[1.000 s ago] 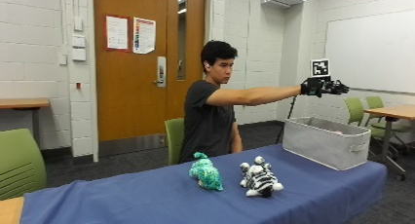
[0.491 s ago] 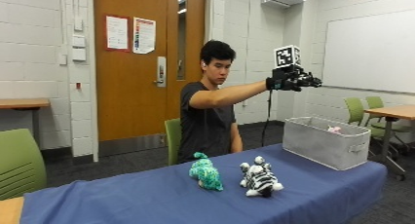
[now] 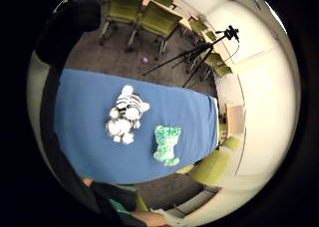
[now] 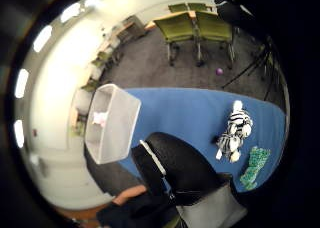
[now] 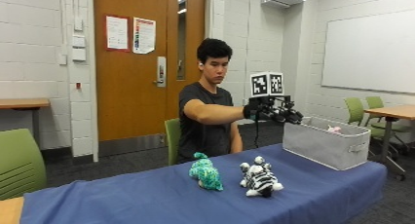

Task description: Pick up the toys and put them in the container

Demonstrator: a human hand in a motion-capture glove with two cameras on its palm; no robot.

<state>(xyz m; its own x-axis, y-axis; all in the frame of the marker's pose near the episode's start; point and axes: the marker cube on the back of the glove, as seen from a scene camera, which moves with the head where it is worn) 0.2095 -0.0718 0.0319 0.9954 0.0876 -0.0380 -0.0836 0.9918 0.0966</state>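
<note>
Black-gloved right hand (image 5: 272, 112) lower now, back from grey container (image 5: 327, 147), empty.

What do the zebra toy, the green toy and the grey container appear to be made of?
Zebra toy: plush fabric, seemingly stuffed; fuzzy striped surface, rounded limbs.
Green toy: also plush, with a mottled, shaggy-looking pile.
Grey container: probably fabric over stiff panels; matte, straight-walled, with a side handle. Its exact material cannot be told.

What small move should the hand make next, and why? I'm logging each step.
Probably lower toward the zebra toy, the nearer of two toys on the table. The hand hangs in the air above it, holding nothing, and the container already holds a pink toy.
</note>
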